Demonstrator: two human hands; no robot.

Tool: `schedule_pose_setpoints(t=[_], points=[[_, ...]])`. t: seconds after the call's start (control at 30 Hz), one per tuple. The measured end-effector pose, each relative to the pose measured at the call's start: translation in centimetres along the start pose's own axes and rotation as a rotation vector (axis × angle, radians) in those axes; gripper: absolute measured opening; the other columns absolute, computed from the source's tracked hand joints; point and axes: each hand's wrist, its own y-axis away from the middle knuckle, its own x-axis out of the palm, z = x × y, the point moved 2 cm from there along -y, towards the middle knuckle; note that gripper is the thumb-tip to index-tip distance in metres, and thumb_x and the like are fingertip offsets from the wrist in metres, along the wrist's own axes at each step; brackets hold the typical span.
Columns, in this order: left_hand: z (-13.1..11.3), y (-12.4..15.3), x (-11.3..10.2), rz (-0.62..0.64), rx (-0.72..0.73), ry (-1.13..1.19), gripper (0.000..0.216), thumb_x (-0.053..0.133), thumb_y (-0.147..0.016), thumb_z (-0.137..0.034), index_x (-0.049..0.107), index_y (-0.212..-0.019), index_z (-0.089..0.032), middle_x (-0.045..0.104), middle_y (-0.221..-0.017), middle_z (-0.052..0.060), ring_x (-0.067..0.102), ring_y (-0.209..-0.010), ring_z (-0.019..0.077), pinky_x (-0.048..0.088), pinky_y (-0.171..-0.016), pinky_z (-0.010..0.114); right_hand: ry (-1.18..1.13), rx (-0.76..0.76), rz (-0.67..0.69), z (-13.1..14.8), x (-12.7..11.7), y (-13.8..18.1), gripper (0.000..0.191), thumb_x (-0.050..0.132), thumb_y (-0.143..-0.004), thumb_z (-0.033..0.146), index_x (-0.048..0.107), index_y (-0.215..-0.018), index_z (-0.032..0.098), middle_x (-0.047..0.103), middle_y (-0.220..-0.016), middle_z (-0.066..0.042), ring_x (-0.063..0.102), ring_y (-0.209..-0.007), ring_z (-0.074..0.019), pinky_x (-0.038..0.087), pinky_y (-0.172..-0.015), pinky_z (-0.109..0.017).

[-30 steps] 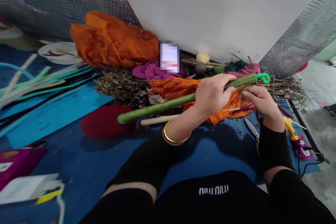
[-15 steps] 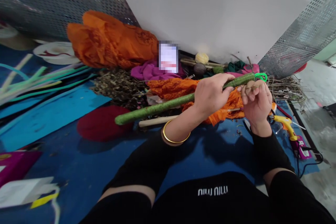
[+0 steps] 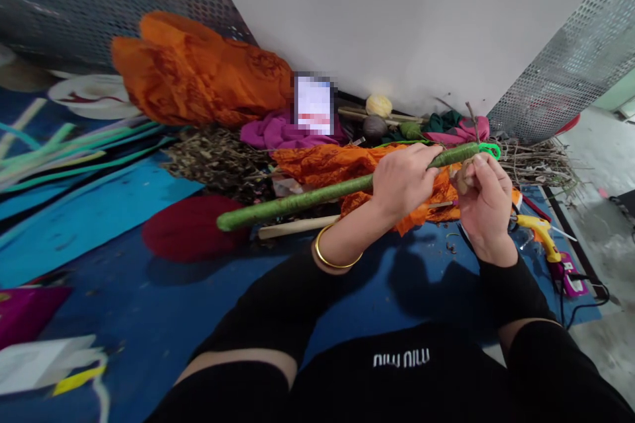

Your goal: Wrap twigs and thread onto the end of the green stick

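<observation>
A long stick wrapped in green tape (image 3: 297, 198) slants from lower left to upper right over a blue mat (image 3: 163, 291). My left hand (image 3: 401, 178) is wrapped round its upper part, a gold bangle on the wrist. My right hand (image 3: 483, 201) pinches the stick's tapered end, just below a bright green loop (image 3: 490, 149) at the tip. Crumpled orange cloth (image 3: 342, 168) lies right under both hands.
More orange cloth (image 3: 198, 73), purple cloth (image 3: 282, 132), dried twigs (image 3: 536, 162), a dark red pad (image 3: 191, 228), a bare wooden stick (image 3: 297, 226), a yellow glue gun (image 3: 543, 234) and coloured strips (image 3: 64, 158) lie on the mat. A white board (image 3: 397, 20) leans behind.
My right hand has turned and risen from under the stick's end to a pinch at its tip. The left hand keeps its grip; the stick hardly moves.
</observation>
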Motion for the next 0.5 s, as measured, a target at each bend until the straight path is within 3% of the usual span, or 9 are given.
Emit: schedule_pose_setpoints(t=[0.3,0.5], points=[[0.34,-0.28,1.17,0.054,-0.023,0.005,0.04,0.059,-0.097,-0.019,0.078,-0.132,-0.023,0.081,-0.128,0.008,0.076,-0.118,0.0271,0.06,-0.1,0.036,0.027,0.032,-0.025,-0.57,0.23,0.43,0.042,0.088,-0.077,0.05,0.058,-0.066,0.022,0.042,-0.061,0.007,0.033,-0.054,-0.0066,0.034,-0.05,-0.022],[0.12,-0.4,0.86,0.127,-0.081,0.048,0.036,0.063,-0.094,-0.02,0.077,-0.127,-0.02,0.081,-0.128,0.007,0.075,-0.12,0.0306,0.059,-0.102,0.041,0.061,0.015,0.097,0.41,-0.22,-0.23,0.042,0.085,-0.085,0.052,0.06,-0.069,0.022,0.04,-0.059,0.008,0.034,-0.051,-0.007,0.035,-0.047,-0.021]])
